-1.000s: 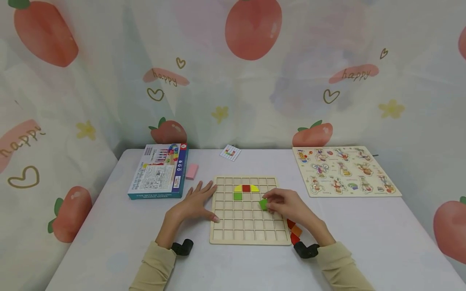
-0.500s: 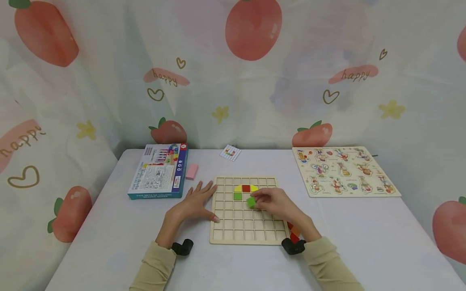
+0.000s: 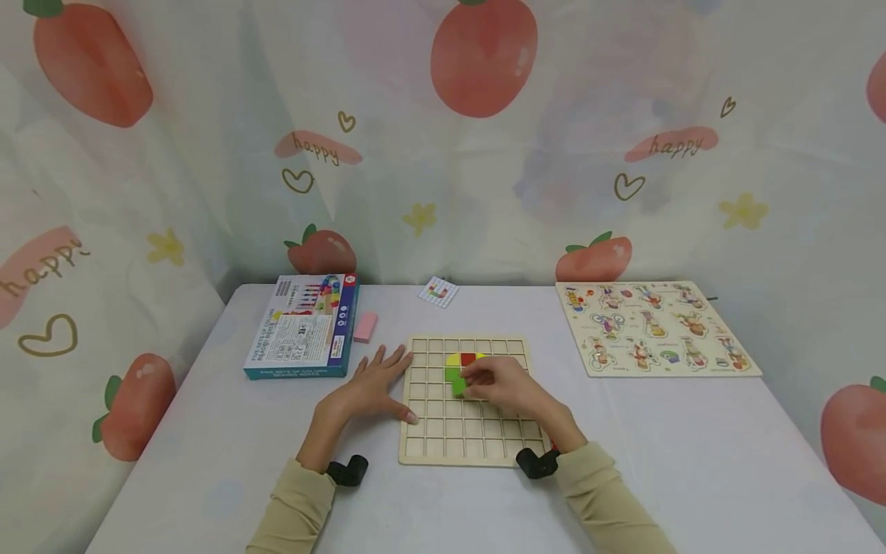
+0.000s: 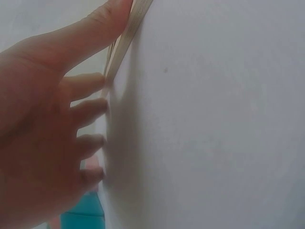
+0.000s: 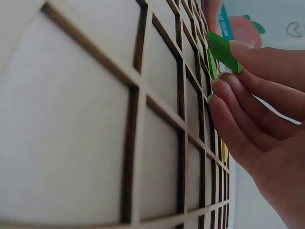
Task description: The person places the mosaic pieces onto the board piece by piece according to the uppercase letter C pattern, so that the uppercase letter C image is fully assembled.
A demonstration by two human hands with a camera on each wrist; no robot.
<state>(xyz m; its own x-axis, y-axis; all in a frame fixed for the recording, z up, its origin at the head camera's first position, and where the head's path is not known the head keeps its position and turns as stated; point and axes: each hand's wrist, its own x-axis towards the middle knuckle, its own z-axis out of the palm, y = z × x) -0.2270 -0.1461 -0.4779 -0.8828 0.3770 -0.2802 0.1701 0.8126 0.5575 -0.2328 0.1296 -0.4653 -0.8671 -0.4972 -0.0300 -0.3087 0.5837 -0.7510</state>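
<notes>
A wooden grid board [image 3: 434,447] lies on the white table. My left hand [image 3: 367,394] rests along its left side with spread fingers, the thumb against the edge. Over the board, my right hand [image 3: 511,387] pinches a green square tile [image 5: 224,51] between thumb and finger; in the right wrist view it is tilted and raised above the grid. That green tile [image 3: 457,389] is just below another green square [image 3: 452,374] set in a cell. Above them sit a yellow curved piece [image 3: 453,359] and a red square [image 3: 467,358]. The right hand partly hides a second yellow piece.
A blue-and-white box [image 3: 298,327] and a pink block [image 3: 364,327] lie at the left. A small pattern card [image 3: 438,292] is behind the board. A picture puzzle board [image 3: 654,331] lies at the right. Red pieces beside the grid are mostly hidden by the right wrist.
My right hand has moved left across the board with the green tile, from the right-hand cells to below the placed green square. The left hand has stayed put.
</notes>
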